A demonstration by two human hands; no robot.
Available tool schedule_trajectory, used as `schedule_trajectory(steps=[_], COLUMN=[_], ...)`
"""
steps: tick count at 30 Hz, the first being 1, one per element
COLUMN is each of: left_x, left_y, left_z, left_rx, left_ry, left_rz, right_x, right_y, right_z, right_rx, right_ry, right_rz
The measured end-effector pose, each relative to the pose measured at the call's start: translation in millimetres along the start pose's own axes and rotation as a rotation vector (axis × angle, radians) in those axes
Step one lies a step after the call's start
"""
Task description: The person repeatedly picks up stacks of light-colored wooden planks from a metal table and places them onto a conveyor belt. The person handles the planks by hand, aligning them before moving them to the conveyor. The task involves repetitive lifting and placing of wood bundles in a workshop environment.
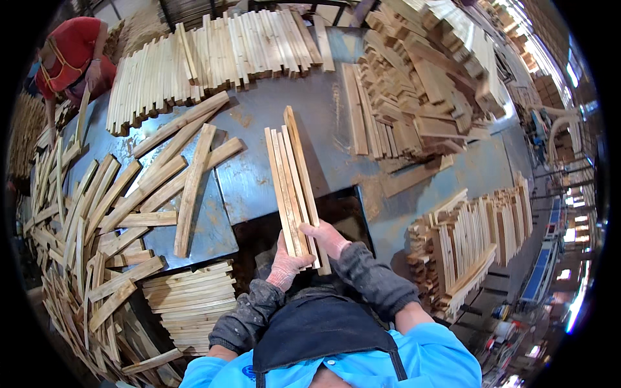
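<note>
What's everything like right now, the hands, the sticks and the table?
Left hand: gloved, gripping the held sticks
Right hand: gloved, gripping them too
Held sticks: bunched lengthwise, tops uneven
Far row of sticks: lined up side by side
Left pile: jumbled, crisscrossed
Lower-left stack: layered fairly neatly
Table: dusty in patches

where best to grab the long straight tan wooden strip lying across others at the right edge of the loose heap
Probably around the near half of that long tan wooden strip, coming from its right with the left hand once it releases the pale wooden strips it holds. The piece lies on top of loose wooden strips, and bare blue-grey metal table borders its right edge there.
</note>
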State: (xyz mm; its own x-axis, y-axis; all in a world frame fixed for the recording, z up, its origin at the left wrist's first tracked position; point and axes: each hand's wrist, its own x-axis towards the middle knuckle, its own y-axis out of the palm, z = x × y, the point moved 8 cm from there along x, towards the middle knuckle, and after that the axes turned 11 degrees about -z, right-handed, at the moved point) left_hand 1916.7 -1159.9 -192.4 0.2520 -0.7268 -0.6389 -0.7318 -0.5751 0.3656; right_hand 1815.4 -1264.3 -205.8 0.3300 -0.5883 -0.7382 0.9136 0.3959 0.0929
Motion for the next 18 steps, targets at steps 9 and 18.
schedule_trajectory(steps=[9,18], left_x=[-32.2,-63.7], left_y=[-11.5,4.1], left_z=[13.8,45.2], left_rx=[-0.239,-0.240], left_ry=[-0.108,-0.053], left_rz=[0.114,0.074], right_x=[-35.7,-62.7], right_y=[7.3,-13.4], right_z=[-16.2,-50.0], right_rx=[0.214,0.330], right_ry=[0.045,0.065], right_rz=[-0.002,-0.030])
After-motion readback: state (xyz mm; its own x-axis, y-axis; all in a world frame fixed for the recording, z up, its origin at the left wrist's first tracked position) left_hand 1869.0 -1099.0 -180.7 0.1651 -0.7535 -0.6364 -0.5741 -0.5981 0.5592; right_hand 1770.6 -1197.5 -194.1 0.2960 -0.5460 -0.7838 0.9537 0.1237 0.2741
